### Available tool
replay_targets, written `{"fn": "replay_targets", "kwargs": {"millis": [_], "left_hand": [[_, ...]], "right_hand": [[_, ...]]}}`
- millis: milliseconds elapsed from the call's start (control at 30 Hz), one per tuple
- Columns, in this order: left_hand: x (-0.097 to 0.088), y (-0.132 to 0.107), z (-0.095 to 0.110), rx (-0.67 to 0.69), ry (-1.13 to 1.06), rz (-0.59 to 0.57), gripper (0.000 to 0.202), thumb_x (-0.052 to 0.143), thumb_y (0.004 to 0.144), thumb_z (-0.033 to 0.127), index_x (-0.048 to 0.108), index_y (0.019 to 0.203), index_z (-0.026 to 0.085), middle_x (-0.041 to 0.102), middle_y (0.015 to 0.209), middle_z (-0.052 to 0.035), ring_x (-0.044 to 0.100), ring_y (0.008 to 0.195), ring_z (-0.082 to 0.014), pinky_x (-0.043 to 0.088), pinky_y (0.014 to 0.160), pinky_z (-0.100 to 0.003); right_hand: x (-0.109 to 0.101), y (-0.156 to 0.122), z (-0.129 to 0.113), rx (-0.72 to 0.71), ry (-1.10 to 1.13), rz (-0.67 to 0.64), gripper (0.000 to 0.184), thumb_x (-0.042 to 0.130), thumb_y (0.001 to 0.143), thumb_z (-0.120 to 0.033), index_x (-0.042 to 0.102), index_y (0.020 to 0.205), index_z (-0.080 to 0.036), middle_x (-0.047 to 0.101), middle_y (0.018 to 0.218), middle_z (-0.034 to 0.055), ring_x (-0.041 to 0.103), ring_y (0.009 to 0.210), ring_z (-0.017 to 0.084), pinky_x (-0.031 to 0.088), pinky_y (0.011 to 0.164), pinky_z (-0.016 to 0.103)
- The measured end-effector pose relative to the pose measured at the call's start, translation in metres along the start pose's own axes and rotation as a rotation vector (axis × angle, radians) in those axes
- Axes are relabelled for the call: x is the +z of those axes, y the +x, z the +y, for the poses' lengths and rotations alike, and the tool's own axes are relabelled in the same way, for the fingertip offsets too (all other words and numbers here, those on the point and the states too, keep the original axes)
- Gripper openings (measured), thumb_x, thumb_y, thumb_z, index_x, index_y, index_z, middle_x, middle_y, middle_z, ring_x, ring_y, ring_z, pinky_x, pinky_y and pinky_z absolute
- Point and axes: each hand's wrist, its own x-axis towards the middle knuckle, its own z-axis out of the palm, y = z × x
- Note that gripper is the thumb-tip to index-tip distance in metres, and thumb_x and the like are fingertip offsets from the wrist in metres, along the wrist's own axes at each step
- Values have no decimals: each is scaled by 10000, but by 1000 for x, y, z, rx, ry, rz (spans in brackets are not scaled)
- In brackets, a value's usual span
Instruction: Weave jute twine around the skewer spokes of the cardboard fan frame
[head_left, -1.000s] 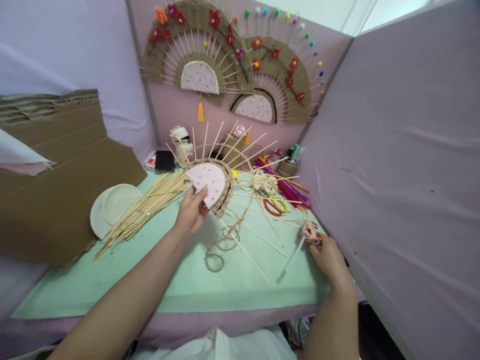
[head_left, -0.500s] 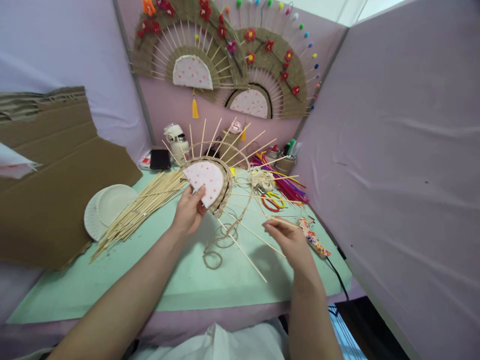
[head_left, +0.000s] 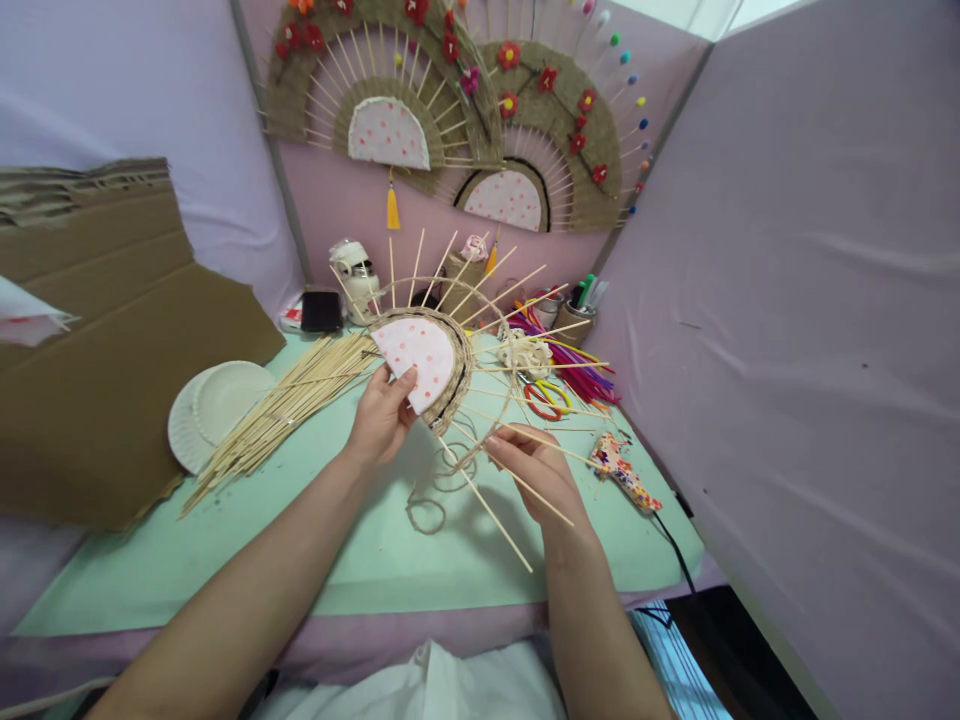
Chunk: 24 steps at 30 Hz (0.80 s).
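A half-made fan of pale wooden skewers around a flat, white half-disc with pink dots [head_left: 421, 355] is held above a tabletop covered in mint-green cloth [head_left: 390, 590]. The half-disc's curved edge is bordered by coarse braided tan cord with a dark line in it; the thin, straight skewers [head_left: 491, 510] spread from it like rays. A strand of thin, fuzzy tan twine [head_left: 512, 385] crosses them in a wide arc, set apart from the border.

The left hand [head_left: 381, 415] grips the half-disc at its lower edge, thumb flat on the dotted face, the other fingers behind. The right hand [head_left: 534, 470] is at the arc's lower end, thumb and forefinger pinched on the twine beside a skewer; whether they also clasp the skewer cannot be told. From these fingertips the half-disc lies up and to the left, and the nearby skewers run lengthwise down and to the right. The right hand is nearer the arc's end, the left nearer the half-disc.

Loose twine loops [head_left: 427, 530] curl on the cloth between the forearms. Right of the right hand lies a flower-patterned glue gun with a black cord [head_left: 626, 480]; beyond it, red-and-yellow-handled scissors [head_left: 544, 402]. To the left are a bundle of smooth skewers [head_left: 277, 420], white paper plates with fluted rims [head_left: 184, 425], and brown corrugated cardboard [head_left: 135, 370].
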Motion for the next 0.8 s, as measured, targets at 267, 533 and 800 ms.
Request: {"fn": "replay_targets", "kwargs": {"millis": [267, 533, 800], "left_hand": [[0, 0, 0, -2, 0, -1, 390, 772, 684, 253, 589, 1022, 187, 727, 987, -54, 696, 811, -160, 574, 697, -243], [-1, 0, -1, -7, 1, -12, 360, 761, 700, 248, 592, 1012, 188, 725, 976, -45, 685, 742, -129, 556, 626, -197], [-1, 0, -1, -12, 7, -9, 367, 756, 699, 246, 593, 1022, 184, 723, 999, -58, 694, 811, -156, 562, 670, -219]], "right_hand": [[0, 3, 6, 21, 6, 50, 206, 767, 644, -344, 661, 641, -167, 568, 575, -23, 452, 562, 96, 332, 554, 236], [5, 2, 4, 5, 52, 47, 177, 740, 642, -298, 627, 604, -168, 533, 568, -33, 418, 556, 90, 303, 546, 234], [6, 2, 7, -2, 64, 54, 113, 679, 655, -230, 617, 582, -170, 506, 529, -50, 402, 531, 83, 290, 530, 232]]}}
